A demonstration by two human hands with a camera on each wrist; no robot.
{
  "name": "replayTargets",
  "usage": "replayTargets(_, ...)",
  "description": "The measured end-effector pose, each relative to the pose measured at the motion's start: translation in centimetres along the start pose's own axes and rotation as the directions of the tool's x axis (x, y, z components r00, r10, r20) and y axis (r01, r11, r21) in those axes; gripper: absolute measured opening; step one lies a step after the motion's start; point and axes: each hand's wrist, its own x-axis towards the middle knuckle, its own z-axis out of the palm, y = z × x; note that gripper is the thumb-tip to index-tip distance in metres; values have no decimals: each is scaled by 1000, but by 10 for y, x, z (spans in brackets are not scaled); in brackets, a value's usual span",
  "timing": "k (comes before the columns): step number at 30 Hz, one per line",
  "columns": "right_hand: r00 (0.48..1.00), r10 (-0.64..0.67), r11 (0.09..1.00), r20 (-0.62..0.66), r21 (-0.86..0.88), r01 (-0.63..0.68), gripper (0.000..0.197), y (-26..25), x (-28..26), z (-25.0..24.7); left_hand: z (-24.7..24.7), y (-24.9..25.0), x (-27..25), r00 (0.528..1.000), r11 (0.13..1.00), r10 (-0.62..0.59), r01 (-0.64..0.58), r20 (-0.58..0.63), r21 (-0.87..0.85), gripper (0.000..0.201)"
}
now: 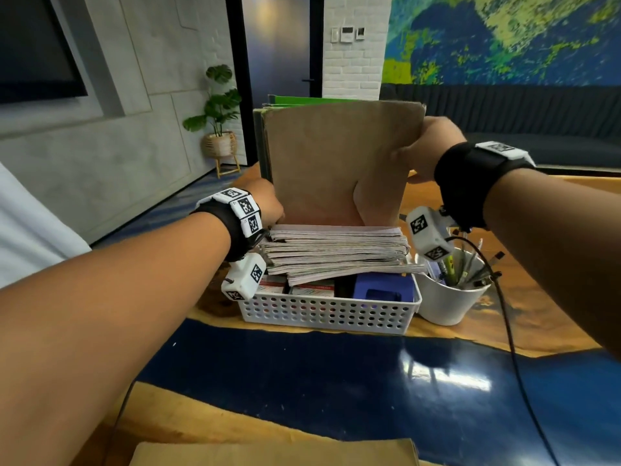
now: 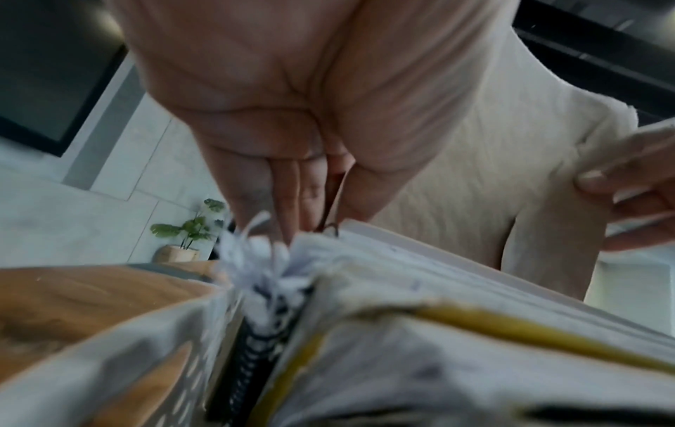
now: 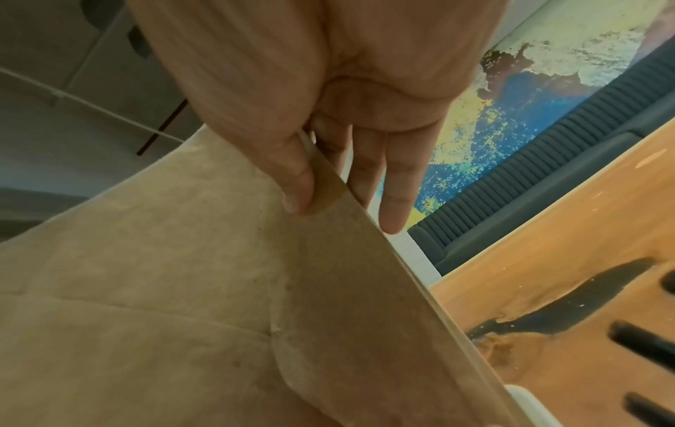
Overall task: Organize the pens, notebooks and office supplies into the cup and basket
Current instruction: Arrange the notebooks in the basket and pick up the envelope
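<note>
The table (image 1: 336, 375), wood with a dark blue glossy band, carries everything. Upright between the two hands stands a brown-covered notebook (image 1: 339, 163), with green-edged books just behind it; its lower end drops behind a flat stack of notebooks (image 1: 336, 252). The right hand (image 1: 433, 146) pinches the brown cover's right edge, thumb on the near face and fingers behind it. The left hand (image 1: 268, 203) is at the notebook's lower left corner, fingers reaching down behind the stack; whether it grips anything I cannot tell. Below both hands sits the white perforated basket (image 1: 329, 314), holding the stack, a blue box (image 1: 383, 287) and red-and-white packets. Under the right wrist, touching the basket's right end, the white cup (image 1: 447, 304) holds pens (image 1: 467, 267).
</note>
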Motion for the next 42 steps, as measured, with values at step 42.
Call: replayTargets(42, 838, 59, 992, 543, 64, -112, 45, 67, -281, 32, 23, -70, -337, 780, 906, 206, -381, 591, 187, 68)
